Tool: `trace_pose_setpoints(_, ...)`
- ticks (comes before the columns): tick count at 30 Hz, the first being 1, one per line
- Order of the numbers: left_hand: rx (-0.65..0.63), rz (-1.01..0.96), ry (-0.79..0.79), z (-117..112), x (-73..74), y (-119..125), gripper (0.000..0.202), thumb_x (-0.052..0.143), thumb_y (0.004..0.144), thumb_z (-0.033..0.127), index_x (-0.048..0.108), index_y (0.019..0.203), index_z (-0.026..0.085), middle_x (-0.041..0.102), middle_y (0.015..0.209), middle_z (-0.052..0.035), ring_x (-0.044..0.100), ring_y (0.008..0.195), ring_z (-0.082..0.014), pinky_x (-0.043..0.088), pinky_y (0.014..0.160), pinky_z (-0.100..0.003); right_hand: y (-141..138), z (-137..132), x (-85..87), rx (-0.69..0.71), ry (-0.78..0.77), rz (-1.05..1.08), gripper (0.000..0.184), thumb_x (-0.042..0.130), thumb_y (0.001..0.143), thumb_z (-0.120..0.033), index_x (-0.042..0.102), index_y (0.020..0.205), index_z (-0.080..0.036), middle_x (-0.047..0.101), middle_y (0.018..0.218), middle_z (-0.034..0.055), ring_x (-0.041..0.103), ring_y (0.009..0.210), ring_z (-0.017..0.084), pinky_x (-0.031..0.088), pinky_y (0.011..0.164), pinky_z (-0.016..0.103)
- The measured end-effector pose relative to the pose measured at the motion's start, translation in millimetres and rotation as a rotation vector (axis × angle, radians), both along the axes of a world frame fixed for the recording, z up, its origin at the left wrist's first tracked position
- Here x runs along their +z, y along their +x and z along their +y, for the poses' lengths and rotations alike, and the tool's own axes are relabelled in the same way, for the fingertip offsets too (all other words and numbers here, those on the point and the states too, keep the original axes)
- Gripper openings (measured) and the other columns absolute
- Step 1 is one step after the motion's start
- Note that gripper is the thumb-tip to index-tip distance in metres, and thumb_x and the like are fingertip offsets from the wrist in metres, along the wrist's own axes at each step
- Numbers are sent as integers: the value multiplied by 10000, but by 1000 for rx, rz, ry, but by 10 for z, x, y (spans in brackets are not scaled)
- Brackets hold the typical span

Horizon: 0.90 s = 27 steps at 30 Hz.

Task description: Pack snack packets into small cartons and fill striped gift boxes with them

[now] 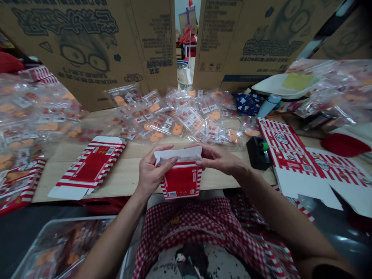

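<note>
Between my two hands is a red-and-white striped cardboard box (183, 180), held at the table's front edge with a white end flap towards the far side. My left hand (155, 168) grips its left side, the thumb lying across the white flap. On the other side, my right hand (213, 158) pinches the right top corner near the flap. Whether anything is inside the box cannot be seen. A flattened striped carton (93, 164) rests on the table to the left of my left hand.
Clear packets with orange pieces (157, 120) cover the table's back. A black tape dispenser (258, 153) stands to the right, beside flat striped cartons (290, 151). Large brown cardboard boxes (139, 50) rise behind. At lower left is a white bin (43, 232) of packets.
</note>
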<state>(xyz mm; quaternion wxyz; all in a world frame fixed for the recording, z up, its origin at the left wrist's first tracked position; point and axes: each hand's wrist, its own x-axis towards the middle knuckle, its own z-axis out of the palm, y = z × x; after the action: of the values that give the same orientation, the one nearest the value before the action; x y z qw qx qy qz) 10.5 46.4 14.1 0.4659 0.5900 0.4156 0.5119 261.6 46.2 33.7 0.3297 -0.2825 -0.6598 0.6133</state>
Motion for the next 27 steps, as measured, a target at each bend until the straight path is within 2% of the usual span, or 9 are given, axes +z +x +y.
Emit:
trace_pose_setpoints(2,20,39,129,14,146,-23,416,867,745,350,758,1111,186,675,749,14,522,590,-97,417,555,-193,-12,-17,151,-46,96,-33,341,668,945,-425,694,1158,-160,709,1021,70,638,860,159,551,783,294)
trace_pose_setpoints(4,-2,53,170,70,262,-38,450,876,731,320,756,1149,202,688,764,12,527,590,-98,417,553,-194,-27,-14,271,-139,259,-134,246,661,945,-379,719,1053,-165,696,952,51,610,808,151,534,768,296)
trace_pose_setpoints(6,-91,4,69,152,305,-32,533,892,703,321,741,1201,205,714,797,0,570,610,-113,445,566,-202,-39,12,298,-209,382,-237,187,677,924,-347,719,972,-171,672,880,32,580,757,142,514,720,282)
trace_pose_setpoints(9,-200,-89,-181,262,255,15,516,903,667,371,771,1117,154,754,843,-44,663,697,-170,524,648,-251,-39,81,194,-184,336,-239,229,684,915,-402,705,930,-174,648,810,17,562,718,139,507,664,265)
trace_pose_setpoints(12,-155,-104,-252,316,193,78,420,921,635,366,797,957,126,772,848,-59,686,727,-187,558,720,-289,-21,157,108,-105,212,-157,293,633,953,-437,708,1038,-167,685,894,36,596,779,148,521,684,268)
trace_pose_setpoints(15,-122,-131,-211,350,183,128,373,931,611,340,798,890,130,784,866,-55,692,739,-186,570,747,-299,-33,223,138,-109,233,-181,291,594,967,-358,724,1139,-163,679,890,21,586,743,125,492,665,245)
trace_pose_setpoints(20,-103,-139,-146,415,188,133,274,887,681,346,795,841,143,779,847,-38,674,724,-166,556,734,-282,-74,280,180,-319,608,-405,368,492,991,-239,726,1274,-221,672,792,-11,540,642,105,457,651,246)
trace_pose_setpoints(23,-191,-114,-133,416,185,77,284,852,731,367,806,915,156,776,862,-47,689,765,-191,553,761,-304,-13,289,149,-244,813,-409,392,450,1035,-256,680,1353,-263,739,920,17,637,753,130,511,743,268)
trace_pose_setpoints(27,-303,-78,-106,401,184,9,272,807,795,379,793,983,183,751,826,-33,677,745,-182,525,728,-283,108,278,128,-83,931,-471,454,452,1058,-283,525,1506,-266,736,1153,79,688,919,171,543,844,316)
